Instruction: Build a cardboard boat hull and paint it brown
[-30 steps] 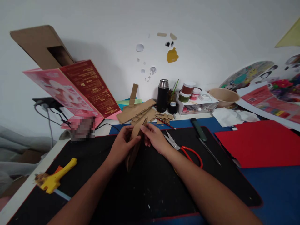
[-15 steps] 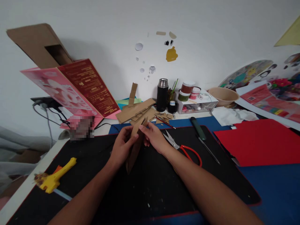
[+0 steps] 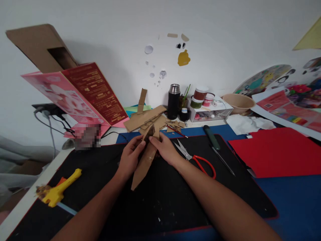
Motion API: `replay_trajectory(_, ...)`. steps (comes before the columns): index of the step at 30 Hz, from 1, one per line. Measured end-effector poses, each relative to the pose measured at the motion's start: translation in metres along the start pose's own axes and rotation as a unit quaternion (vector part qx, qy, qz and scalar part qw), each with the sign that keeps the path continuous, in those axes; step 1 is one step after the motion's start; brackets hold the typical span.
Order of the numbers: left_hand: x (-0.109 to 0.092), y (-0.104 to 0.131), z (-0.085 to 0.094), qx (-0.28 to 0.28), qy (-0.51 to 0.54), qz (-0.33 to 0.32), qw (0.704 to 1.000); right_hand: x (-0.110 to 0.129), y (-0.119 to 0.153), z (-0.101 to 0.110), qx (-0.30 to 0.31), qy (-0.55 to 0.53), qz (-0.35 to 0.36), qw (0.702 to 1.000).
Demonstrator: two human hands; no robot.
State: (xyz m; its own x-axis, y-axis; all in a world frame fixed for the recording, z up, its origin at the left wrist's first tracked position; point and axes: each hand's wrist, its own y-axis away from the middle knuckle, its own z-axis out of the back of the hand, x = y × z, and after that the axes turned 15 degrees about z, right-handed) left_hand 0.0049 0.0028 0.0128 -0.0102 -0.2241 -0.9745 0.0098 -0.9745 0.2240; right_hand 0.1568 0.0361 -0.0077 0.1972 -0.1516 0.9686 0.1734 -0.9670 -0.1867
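Observation:
A long, pointed piece of brown cardboard [image 3: 144,164] is held over the black mat [image 3: 150,214], its tip slanting down toward me. My left hand [image 3: 130,154] grips its left edge, thumb near the top. On the other side, my right hand [image 3: 164,147] pinches it with the thumb pressed on its face; the fingers behind are hidden. At the upper end the cardboard parts into two flaps with a dark gap between them. Red-handled scissors [image 3: 197,159] lie with blades apart just right of my right hand.
Cardboard scraps [image 3: 150,120] pile up beyond my hands, beside a black thermos [image 3: 174,103]. A green-handled pointed tool [image 3: 213,142] and red sheet [image 3: 278,152] lie right. A yellow glue gun [image 3: 60,190] is left; a pink folder [image 3: 75,97] stands behind.
The cardboard has turned so its broad face shows more toward me, and its upper flaps have spread apart. My right thumb has shifted slightly down on it.

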Motion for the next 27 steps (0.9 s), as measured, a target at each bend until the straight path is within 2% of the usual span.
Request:
replay_trajectory(5, 0.000, -0.001, 0.000, 0.010, -0.005, -0.016, 1.000, 0.001, 0.006, -0.004, 0.017, 0.024, 0.033, 0.999)
replay_trajectory(11, 0.001, -0.004, 0.001, 0.031, 0.053, 0.045, 0.997, -0.005, 0.006, -0.002, 0.028, 0.038, 0.022, 0.999)
replay_trajectory(15, 0.004, -0.008, 0.001, 0.038, 0.075, 0.050, 0.995, -0.007, 0.004, 0.000, 0.030, 0.069, 0.028, 0.997)
replay_trajectory(27, 0.003, -0.011, 0.006, -0.014, 0.081, 0.099, 0.992, -0.007, 0.002, 0.002, 0.033, 0.055, 0.010, 0.998)
